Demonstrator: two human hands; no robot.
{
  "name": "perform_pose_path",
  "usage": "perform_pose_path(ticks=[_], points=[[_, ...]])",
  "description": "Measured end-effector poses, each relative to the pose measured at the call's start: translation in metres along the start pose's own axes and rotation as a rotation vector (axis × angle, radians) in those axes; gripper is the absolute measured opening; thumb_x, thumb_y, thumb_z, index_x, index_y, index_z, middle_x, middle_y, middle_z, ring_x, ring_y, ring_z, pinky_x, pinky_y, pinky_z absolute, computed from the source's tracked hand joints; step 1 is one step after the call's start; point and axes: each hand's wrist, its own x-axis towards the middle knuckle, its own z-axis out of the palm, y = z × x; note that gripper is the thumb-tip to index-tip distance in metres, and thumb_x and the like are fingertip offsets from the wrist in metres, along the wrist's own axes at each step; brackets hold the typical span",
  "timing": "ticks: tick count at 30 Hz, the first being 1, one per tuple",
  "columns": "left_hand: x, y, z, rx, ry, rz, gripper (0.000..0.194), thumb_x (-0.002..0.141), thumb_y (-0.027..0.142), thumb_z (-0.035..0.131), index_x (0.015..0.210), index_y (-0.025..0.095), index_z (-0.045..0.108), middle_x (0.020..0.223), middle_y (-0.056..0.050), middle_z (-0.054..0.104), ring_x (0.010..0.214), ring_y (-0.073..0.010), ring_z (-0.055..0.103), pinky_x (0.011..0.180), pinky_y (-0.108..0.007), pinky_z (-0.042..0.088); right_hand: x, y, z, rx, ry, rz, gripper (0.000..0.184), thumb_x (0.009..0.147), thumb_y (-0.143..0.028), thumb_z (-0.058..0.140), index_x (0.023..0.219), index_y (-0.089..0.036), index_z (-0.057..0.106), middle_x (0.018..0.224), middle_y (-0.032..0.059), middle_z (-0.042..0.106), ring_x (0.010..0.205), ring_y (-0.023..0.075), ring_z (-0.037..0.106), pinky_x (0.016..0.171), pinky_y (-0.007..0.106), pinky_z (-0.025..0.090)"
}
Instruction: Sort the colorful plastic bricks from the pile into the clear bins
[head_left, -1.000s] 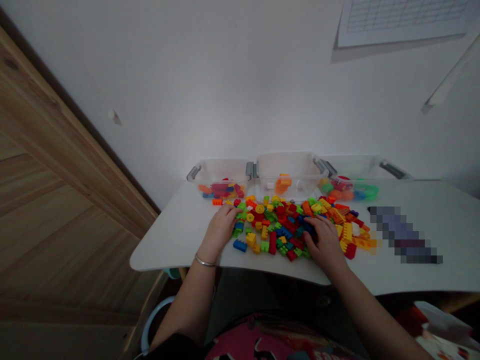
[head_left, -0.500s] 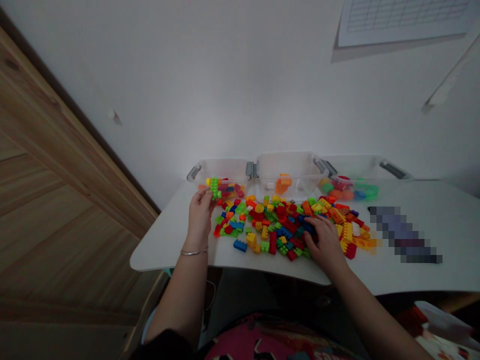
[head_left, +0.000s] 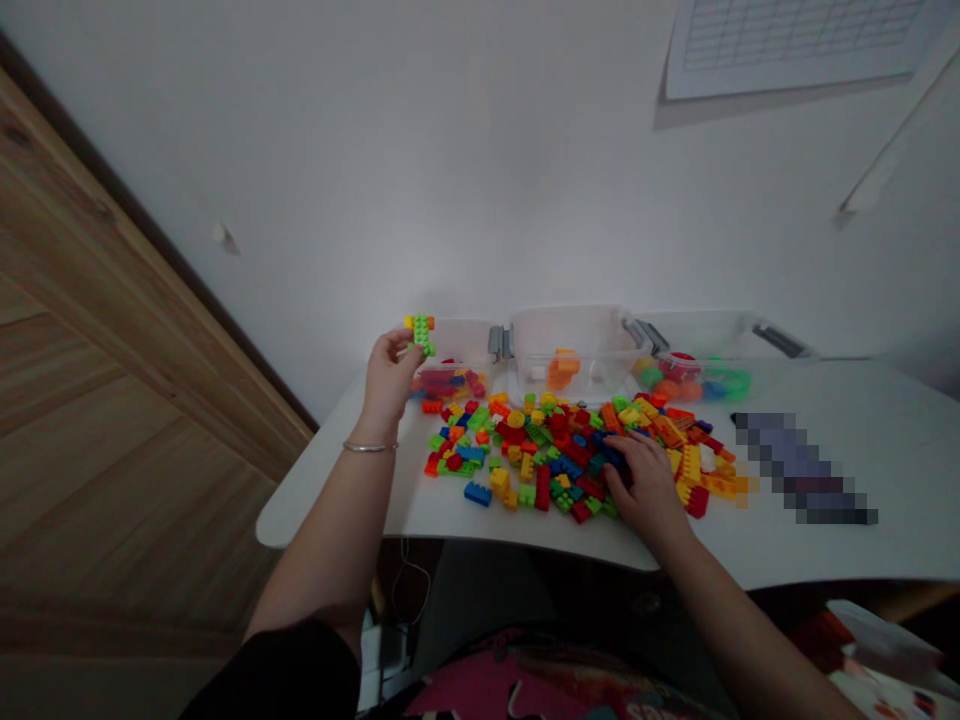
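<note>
My left hand (head_left: 390, 370) is raised at the front of the left bin, pinching a small joined piece of green building bricks (head_left: 422, 333) with a yellow and an orange brick at its top. My right hand (head_left: 643, 485) is low on the right part of a heap of mixed building bricks (head_left: 543, 487). Its thumb and curled fingers are around a dark blue brick (head_left: 613, 454), partly hidden by the fingers.
Three clear bins stand along the wall: the left bin (head_left: 461, 345) has mixed bricks, the middle bin (head_left: 574, 325) orange pieces, the right bin (head_left: 705, 335) round coloured pieces. A blurred-out dark object (head_left: 802, 470) lies on the white table (head_left: 322, 490). Wooden panelling (head_left: 112, 400) rises at left.
My left hand has moved up and slightly left with the green brick piece, from the heap's edge to the left bin's rim height. My right hand stays in place on the heap.
</note>
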Motion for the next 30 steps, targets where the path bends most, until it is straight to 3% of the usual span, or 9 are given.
perform_pose_path(ticks=[8,16,23,27,30], points=[[0.023,-0.016,0.003,0.496,-0.118,0.208,0.027,0.075,0.018,0.065,0.101,0.020,0.059,0.105,-0.003,0.068,0.080,-0.0121,0.065,0.077,-0.027,0.054,0.000,0.001,0.001,0.002,0.016,-0.024,0.031,0.089,-0.032,0.049,0.114,-0.017,0.060,0.112,0.0119,0.066,0.119,0.0317,0.049,0.102,0.053,0.042],[0.013,-0.037,0.008,0.653,-0.191,0.188,0.031,0.079,0.014,0.060,0.110,0.018,0.064,0.115,-0.007,0.068,0.088,-0.0167,0.067,0.087,-0.034,0.054,0.001,0.000,0.000,0.011,0.014,-0.015,0.031,0.089,-0.031,0.050,0.115,-0.017,0.060,0.113,0.0116,0.066,0.120,0.0314,0.049,0.103,0.054,0.041],[0.007,-0.038,0.010,0.827,-0.202,0.204,0.036,0.085,0.018,0.055,0.120,0.020,0.065,0.121,-0.009,0.068,0.102,-0.0212,0.066,0.094,-0.036,0.050,0.001,0.000,0.001,0.000,0.009,-0.023,0.031,0.089,-0.031,0.050,0.115,-0.017,0.060,0.112,0.0116,0.066,0.119,0.0314,0.049,0.102,0.053,0.042],[0.004,-0.037,0.013,0.914,-0.237,0.215,0.032,0.088,0.019,0.048,0.111,0.020,0.070,0.121,-0.007,0.069,0.110,-0.0224,0.064,0.100,-0.038,0.046,0.001,0.000,0.000,0.003,0.010,-0.023,0.031,0.089,-0.031,0.050,0.115,-0.017,0.060,0.112,0.0115,0.066,0.119,0.0311,0.049,0.103,0.053,0.042],[0.004,-0.037,0.016,0.993,-0.288,0.231,0.034,0.089,0.019,0.043,0.104,0.021,0.074,0.108,-0.006,0.074,0.104,-0.0220,0.067,0.110,-0.042,0.037,0.001,0.001,0.001,0.006,0.012,-0.022,0.032,0.089,-0.031,0.050,0.115,-0.016,0.060,0.113,0.0117,0.066,0.120,0.0312,0.049,0.103,0.053,0.041]])
